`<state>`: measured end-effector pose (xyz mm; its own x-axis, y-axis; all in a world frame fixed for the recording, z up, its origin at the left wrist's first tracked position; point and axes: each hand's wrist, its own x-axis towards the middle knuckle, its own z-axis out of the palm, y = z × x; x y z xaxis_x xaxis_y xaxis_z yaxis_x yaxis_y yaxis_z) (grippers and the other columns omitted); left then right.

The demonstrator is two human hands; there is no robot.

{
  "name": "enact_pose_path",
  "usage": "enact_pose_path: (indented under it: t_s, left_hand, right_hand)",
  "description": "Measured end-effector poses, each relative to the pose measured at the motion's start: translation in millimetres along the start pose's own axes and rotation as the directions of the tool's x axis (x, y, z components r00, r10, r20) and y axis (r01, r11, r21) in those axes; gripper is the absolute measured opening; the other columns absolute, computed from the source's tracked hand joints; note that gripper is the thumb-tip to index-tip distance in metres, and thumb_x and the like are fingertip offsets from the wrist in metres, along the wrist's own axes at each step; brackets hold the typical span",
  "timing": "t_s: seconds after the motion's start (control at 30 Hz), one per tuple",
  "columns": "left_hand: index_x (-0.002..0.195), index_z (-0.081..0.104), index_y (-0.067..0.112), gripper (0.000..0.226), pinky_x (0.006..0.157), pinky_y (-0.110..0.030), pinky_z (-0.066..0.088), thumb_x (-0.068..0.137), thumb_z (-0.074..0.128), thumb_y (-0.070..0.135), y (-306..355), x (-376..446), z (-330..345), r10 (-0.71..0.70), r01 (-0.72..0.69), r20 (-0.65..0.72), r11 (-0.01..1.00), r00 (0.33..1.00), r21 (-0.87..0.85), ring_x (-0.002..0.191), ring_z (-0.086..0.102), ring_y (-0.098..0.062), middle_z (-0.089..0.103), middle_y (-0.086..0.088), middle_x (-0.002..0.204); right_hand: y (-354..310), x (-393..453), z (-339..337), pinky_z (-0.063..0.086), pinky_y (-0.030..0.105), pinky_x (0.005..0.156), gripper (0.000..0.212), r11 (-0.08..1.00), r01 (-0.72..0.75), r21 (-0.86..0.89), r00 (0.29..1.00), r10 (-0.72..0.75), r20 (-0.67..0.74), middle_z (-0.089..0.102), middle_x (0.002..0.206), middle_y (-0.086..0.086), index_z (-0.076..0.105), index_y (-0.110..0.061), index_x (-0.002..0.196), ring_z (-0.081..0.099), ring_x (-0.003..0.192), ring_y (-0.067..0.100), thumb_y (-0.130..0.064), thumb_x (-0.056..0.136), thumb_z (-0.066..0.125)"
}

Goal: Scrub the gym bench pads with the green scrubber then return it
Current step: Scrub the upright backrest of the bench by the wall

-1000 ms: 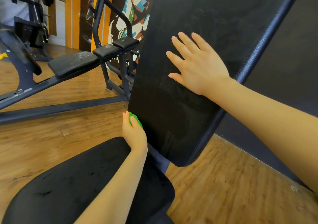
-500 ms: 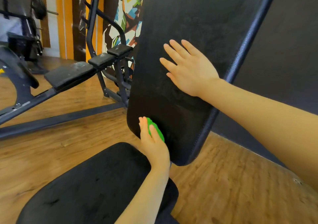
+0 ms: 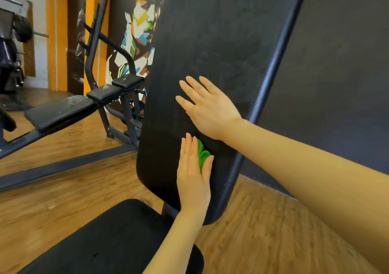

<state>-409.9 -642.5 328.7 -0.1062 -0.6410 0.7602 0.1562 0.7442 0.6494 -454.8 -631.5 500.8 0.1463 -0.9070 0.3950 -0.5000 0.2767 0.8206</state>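
Observation:
The tall black backrest pad (image 3: 210, 42) of the gym bench leans upright in front of me. The black seat pad (image 3: 105, 242) lies below it at the bottom. My left hand (image 3: 192, 175) presses the green scrubber (image 3: 202, 155) against the lower middle of the backrest. Its fingers point up and its thumb hooks round the scrubber's right side. Only a green strip shows beside the hand. My right hand (image 3: 208, 109) lies flat on the pad just above, fingers spread and holding nothing.
A second black bench (image 3: 61, 111) with a dark metal frame (image 3: 92, 42) stands to the left on the wooden floor (image 3: 63, 189). A painted mural (image 3: 139, 32) is behind it. A dark wall (image 3: 336, 63) rises close on the right.
My left hand has slid the scrubber from the backrest's lower left edge rightward and up to its lower middle. The right hand stays flat on the pad.

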Motion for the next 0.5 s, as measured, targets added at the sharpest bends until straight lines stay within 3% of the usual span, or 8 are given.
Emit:
enact_pose_path:
  t_s: [0.27,0.5]
  left_hand:
    - [0.147,0.027,0.014,0.054,0.116,-0.011,0.012,0.098,0.039,0.034,-26,-15,-1,0.069,-0.067,-0.031,0.996,0.997,0.058,0.146,0.014,0.0,0.026,0.006,0.156]
    - [0.148,0.026,0.018,0.058,0.111,-0.003,0.01,0.097,0.03,0.045,-46,-51,-12,-0.059,0.063,-0.043,0.993,0.997,0.101,0.145,0.012,0.005,0.024,0.012,0.155]
  right_hand:
    - [0,-2,-4,-0.003,0.048,0.121,0.053,1.0,0.005,0.0,1.0,-0.005,0.009,-0.003,0.163,0.018,0.01,-0.016,0.157,-0.007,0.15,0.034,-0.028,0.106,0.022]
    - [-1,-3,-2,-0.002,0.048,0.121,0.054,1.0,-0.002,-0.002,1.0,0.002,0.009,-0.002,0.163,0.017,0.011,-0.016,0.157,-0.006,0.15,0.034,-0.028,0.106,0.024]
